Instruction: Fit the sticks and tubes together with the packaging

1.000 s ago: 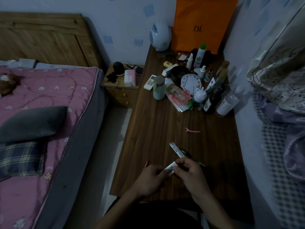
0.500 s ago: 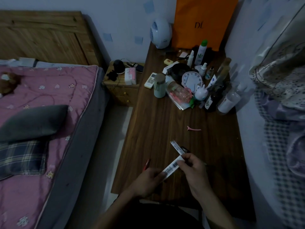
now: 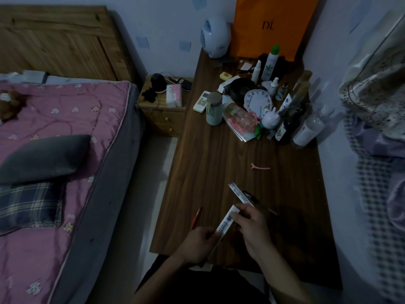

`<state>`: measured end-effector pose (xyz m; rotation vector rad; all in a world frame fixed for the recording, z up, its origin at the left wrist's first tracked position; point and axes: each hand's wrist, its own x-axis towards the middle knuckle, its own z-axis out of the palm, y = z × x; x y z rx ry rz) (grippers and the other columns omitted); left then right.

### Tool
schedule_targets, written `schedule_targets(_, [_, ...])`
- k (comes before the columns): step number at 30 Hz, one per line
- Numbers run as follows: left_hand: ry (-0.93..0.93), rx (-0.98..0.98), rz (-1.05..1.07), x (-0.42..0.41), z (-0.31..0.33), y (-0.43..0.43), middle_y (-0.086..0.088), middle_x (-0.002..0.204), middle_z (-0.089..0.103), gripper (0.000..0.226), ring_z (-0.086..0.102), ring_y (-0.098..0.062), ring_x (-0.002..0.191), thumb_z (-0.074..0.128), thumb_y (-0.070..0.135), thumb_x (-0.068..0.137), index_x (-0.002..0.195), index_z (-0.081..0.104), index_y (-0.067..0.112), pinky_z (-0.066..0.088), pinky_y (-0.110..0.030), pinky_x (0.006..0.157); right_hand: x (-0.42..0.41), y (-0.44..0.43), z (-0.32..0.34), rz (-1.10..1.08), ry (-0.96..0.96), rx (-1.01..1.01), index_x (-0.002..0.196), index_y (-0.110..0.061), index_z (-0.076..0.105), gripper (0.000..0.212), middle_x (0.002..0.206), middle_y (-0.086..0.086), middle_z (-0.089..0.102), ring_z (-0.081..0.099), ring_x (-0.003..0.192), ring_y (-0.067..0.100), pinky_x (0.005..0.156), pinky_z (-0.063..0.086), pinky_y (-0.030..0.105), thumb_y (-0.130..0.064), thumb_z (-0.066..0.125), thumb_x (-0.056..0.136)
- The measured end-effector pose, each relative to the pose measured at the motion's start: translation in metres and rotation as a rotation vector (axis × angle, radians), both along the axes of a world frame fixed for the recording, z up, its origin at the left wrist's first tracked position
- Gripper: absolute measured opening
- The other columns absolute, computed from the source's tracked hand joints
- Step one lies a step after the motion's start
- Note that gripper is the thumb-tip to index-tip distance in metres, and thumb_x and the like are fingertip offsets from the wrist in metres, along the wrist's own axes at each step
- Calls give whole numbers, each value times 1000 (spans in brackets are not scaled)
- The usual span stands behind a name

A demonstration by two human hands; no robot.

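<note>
Above the near edge of the dark wooden worktop (image 3: 219,163), the person holds a slim white box (image 3: 225,222) with a barcode label between both hands. The left hand (image 3: 197,244) grips its lower end with curled fingers, and the right hand (image 3: 252,227) pinches its upper end, so the box runs slantwise from lower left to upper right. A second before, the two hands were pressed close together over the box and little of it showed; since then they have drawn apart along it, and most of its labelled face now lies bare between them. The left hand has dropped nearer the worktop's edge, while the right has kept roughly its place. Just beyond the right hand a second narrow box (image 3: 240,194) lies on the worktop, with a dark pen (image 3: 258,201) beside it, both where they lay before. A red pencil (image 3: 196,218) rests left of the hands, and a pink hair clip (image 3: 259,167) lies farther out, neither moved. At the far end stand bottles, a small clock (image 3: 257,102) and an orange paper bag (image 3: 274,25); a bed (image 3: 54,150) with a pink quilt fills the left side.
</note>
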<state>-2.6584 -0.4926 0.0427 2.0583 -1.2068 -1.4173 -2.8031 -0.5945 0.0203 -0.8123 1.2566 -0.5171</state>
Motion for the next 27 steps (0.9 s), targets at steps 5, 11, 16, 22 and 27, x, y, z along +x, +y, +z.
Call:
schedule_targets(5, [46,97,118,4,-19,5,-1,61,65,46,63,-12,54,53,47,93,78,69,6,51,-28,54,8,-12,-16,16,33,71,104,-16,72,23,110,8,72,68,105,26,93,56,47,0,68,87])
schedule_targets(11, [-97,102,60,8,-43,13,-6,76,73,42,69,-11,69,48,46,93,83,69,11,51,-30,65,17,-27,-40,56,163,-21,93,-26,72,25,100,-3,74,69,97,15,82,55,33,-2,69,86])
schedule_targets(16, [-179,79,139,22,-56,13,-1,86,75,25,69,-11,78,56,34,93,91,70,13,45,-24,65,24,-32,-60,186,356,-127,89,-33,65,31,97,-9,69,66,91,9,73,52,27,-4,73,82])
schedule_targets(22, [-81,95,145,35,-66,0,10,67,66,19,61,4,55,54,30,94,88,69,19,44,-14,50,28,-28,-81,371,585,-280,92,-25,67,18,80,-18,63,66,82,10,61,42,17,-10,73,82])
schedule_targets(27, [-59,91,157,44,-77,-8,11,67,66,15,61,11,58,55,28,93,82,65,30,42,-6,48,25,-23,-92,465,671,-324,109,-21,71,26,92,-6,72,64,83,9,70,45,22,-16,75,83])
